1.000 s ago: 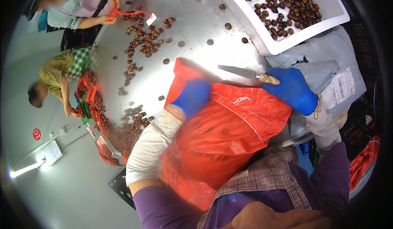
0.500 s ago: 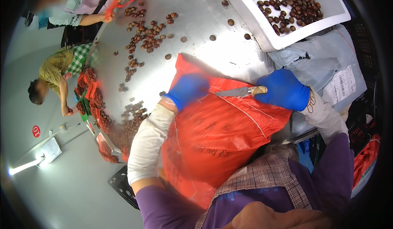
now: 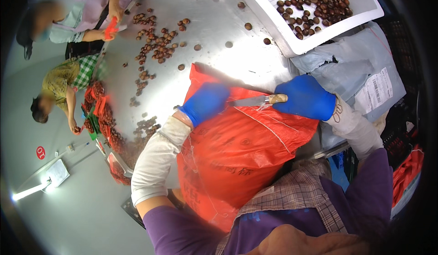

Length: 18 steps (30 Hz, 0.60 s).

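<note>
A large red woven sack [image 3: 228, 168] fills the space before me, its top hem crossed by white stitching threads. My left hand [image 3: 206, 101], in a blue glove, is closed on the sack's top edge, slightly blurred. My right hand [image 3: 302, 99], also gloved, grips the wooden handle of a knife [image 3: 250, 101]. The blade lies flat over the stitched hem, its tip pointing left toward my left hand, with loose threads just beneath it.
A steel table [image 3: 219, 22] holds scattered chestnuts [image 3: 162, 49]. A white foam box [image 3: 292, 49] of chestnuts sits upper right, beside a grey bag [image 3: 358, 81]. Two co-workers [image 3: 77, 15] [image 3: 59, 81] work along the left edge near netted chestnuts [image 3: 109, 122]. A dark crate [image 3: 397, 36] stands far right.
My right hand and the knife have come down and left onto the sack's hem. My left hand has shifted slightly. The upper co-worker's red item has moved left.
</note>
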Tool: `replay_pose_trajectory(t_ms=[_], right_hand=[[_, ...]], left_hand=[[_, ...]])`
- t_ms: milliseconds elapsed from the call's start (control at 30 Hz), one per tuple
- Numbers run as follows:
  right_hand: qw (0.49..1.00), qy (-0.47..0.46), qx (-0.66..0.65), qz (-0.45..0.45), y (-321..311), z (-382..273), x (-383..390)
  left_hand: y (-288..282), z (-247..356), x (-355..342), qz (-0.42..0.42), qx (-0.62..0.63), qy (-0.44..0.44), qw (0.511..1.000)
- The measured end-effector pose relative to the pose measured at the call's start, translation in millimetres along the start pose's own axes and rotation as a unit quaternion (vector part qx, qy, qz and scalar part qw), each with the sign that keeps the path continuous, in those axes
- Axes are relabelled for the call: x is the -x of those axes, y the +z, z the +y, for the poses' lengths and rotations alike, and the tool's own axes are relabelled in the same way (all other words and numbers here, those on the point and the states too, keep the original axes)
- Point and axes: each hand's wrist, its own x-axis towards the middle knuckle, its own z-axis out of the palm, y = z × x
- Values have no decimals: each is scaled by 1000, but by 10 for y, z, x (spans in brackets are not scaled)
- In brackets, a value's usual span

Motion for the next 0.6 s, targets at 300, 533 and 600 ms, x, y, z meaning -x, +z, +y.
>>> replay_pose_trajectory(t_ms=[300, 533, 600], right_hand=[[999, -31, 0, 14, 252, 159, 2], [997, 51, -55, -20, 448, 55, -28], [997, 45, -66, -10, 522, 93, -45]], left_hand=[[-60, 4, -28, -22, -41, 28, 999], [-37, -52, -32, -23, -5, 28, 999], [-26, -65, -45, -27, -29, 37, 999]])
